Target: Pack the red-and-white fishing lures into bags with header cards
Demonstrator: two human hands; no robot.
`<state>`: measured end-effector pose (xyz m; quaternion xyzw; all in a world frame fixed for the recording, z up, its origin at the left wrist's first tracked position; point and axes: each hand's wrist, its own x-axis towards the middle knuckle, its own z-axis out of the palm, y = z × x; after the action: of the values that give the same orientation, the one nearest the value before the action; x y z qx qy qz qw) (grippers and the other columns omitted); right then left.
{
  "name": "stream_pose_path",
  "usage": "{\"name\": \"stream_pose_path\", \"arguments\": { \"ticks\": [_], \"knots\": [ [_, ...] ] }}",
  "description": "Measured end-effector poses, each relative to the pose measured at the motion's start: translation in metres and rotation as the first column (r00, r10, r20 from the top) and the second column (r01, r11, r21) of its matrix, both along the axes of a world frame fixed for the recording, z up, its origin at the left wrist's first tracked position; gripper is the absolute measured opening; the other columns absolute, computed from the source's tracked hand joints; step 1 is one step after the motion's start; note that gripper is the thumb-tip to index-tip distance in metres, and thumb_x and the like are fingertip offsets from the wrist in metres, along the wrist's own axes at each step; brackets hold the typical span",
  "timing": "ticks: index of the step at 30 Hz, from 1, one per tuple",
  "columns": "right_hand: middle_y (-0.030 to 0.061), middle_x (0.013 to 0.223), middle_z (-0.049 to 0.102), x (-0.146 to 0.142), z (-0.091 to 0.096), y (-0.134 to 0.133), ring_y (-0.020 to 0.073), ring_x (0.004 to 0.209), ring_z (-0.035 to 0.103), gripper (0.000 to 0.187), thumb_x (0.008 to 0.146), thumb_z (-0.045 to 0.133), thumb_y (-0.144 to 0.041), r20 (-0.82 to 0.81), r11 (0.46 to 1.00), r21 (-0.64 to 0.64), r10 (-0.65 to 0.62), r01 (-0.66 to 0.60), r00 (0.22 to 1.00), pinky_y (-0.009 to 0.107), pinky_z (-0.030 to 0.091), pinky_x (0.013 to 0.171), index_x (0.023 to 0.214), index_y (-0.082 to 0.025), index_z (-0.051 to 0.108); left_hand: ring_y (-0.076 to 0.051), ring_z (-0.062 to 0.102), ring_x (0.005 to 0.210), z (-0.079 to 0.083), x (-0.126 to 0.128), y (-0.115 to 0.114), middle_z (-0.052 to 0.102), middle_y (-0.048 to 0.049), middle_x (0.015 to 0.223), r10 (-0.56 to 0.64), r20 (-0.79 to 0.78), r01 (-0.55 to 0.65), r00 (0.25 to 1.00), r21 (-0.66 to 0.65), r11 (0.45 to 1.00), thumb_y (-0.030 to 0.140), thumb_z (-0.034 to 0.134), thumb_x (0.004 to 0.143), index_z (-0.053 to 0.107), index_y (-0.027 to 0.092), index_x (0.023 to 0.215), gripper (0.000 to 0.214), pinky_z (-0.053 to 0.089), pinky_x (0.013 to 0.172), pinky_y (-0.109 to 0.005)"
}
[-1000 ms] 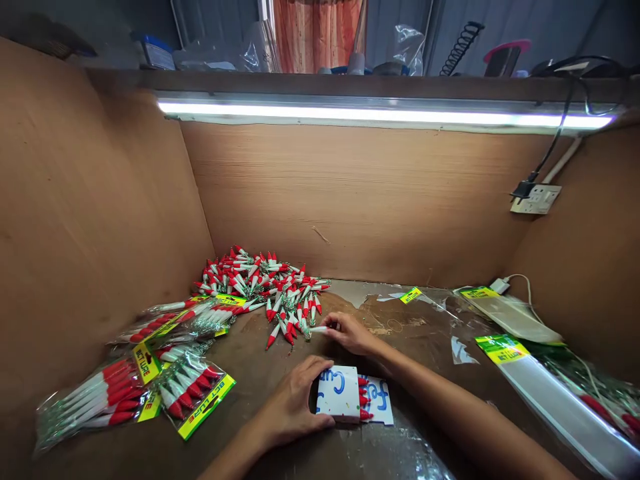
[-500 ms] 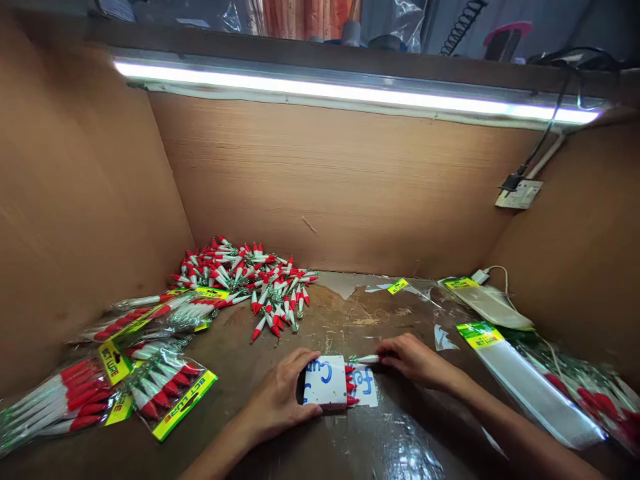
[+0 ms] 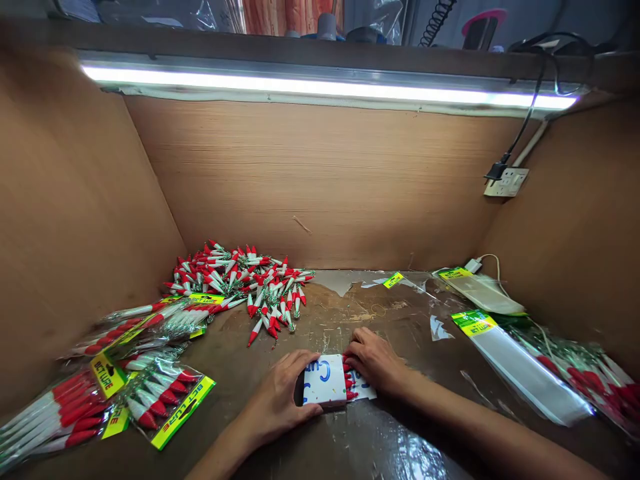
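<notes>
A small white box (image 3: 325,381) with blue handwriting lies flat on the table. My left hand (image 3: 283,392) is closed round its left end, thumb on the near side and fingers on the far side. Several red tips of squid-jig lures (image 3: 349,385) stick out of its right end, over a white flap with blue writing. At the far corner of that end, my right hand (image 3: 373,357) is closed on a fishing lure; the fingers hide most of it. Beyond the box lies a big heap of red-and-white lures (image 3: 235,273) with green hooks.
Packed lures (image 3: 167,390) in clear bags with yellow-green labels lie at the left. On the right are flat clear bags (image 3: 530,373), another bag of lures (image 3: 590,377) and a white plug with cable (image 3: 473,265). A lit tube lamp (image 3: 325,87) spans the wooden back wall.
My right hand has moved left to the box's open end, bringing the lure whose hooks pointed at the box into it. My left hand keeps its hold. The view has shifted slightly.
</notes>
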<state>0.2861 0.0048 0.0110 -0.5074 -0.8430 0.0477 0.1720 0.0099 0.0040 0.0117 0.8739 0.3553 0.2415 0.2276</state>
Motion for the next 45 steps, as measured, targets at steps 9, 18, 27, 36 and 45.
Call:
{"name": "stream_pose_path", "arguments": {
  "ticks": [9, 18, 27, 36, 45],
  "knots": [
    [0.0060, 0.097, 0.068, -0.004, 0.000, 0.003, 0.0198, 0.094, 0.058, 0.019, 0.099, 0.055, -0.031, 0.003, 0.997, -0.043, 0.072, -0.072, 0.997, 0.030, 0.043, 0.082, 0.101, -0.021, 0.072, -0.029, 0.056, 0.119, 0.003, 0.000, -0.001, 0.057, -0.0075, 0.135, 0.008, -0.101, -0.006, 0.995, 0.013, 1.000, 0.037, 0.081, 0.073, 0.054, 0.034, 0.137, 0.070, 0.046, 0.102, -0.044],
    [0.0132, 0.164, 0.020, -0.002, -0.007, -0.044, 0.0280, 0.151, 0.017, 0.071, 0.102, 0.032, -0.056, -0.174, 0.960, -0.276, -0.096, 0.045, 0.980, 0.047, 0.017, 0.122, 0.159, -0.017, 0.015, -0.031, 0.057, 0.118, -0.008, 0.007, 0.000, 0.058, -0.0089, 0.132, 0.054, -0.102, -0.043, 0.993, 0.105, 0.994, 0.045, 0.080, 0.075, 0.056, 0.035, 0.136, 0.067, 0.048, 0.099, -0.046],
    [0.0162, 0.163, 0.018, 0.086, -0.008, -0.051, 0.0294, 0.151, 0.020, 0.073, 0.097, 0.045, -0.047, 0.010, 0.963, -0.056, -0.263, 0.263, 0.965, 0.048, 0.022, 0.121, 0.157, -0.012, 0.021, -0.031, 0.058, 0.116, -0.006, 0.011, -0.004, 0.058, -0.0094, 0.131, 0.060, -0.113, -0.045, 0.992, 0.138, 0.989, 0.046, 0.076, 0.079, 0.056, 0.037, 0.137, 0.062, 0.049, 0.098, -0.045],
    [0.0137, 0.100, 0.075, 0.257, -0.012, -0.099, 0.0311, 0.095, 0.069, 0.026, 0.091, 0.055, -0.038, 0.199, 0.499, -0.023, -0.847, 0.867, 0.493, 0.037, 0.047, 0.078, 0.097, -0.021, 0.073, -0.033, 0.055, 0.121, -0.019, 0.036, 0.001, 0.057, -0.0093, 0.135, 0.125, -0.148, -0.108, 0.981, 0.116, 0.987, 0.048, 0.069, 0.084, 0.052, 0.035, 0.141, 0.060, 0.045, 0.102, -0.049],
    [0.0098, 0.101, 0.074, 0.268, -0.008, -0.091, 0.0235, 0.091, 0.069, 0.032, 0.091, 0.050, -0.022, -0.007, 0.459, 0.019, -0.888, 0.888, 0.460, 0.029, 0.042, 0.072, 0.116, -0.022, 0.070, -0.035, 0.038, 0.140, 0.001, 0.051, -0.002, 0.040, -0.0107, 0.154, 0.053, -0.160, -0.044, 0.986, 0.060, 0.997, 0.048, 0.065, 0.087, 0.044, 0.034, 0.147, 0.065, 0.034, 0.113, -0.055]
  ]
}}
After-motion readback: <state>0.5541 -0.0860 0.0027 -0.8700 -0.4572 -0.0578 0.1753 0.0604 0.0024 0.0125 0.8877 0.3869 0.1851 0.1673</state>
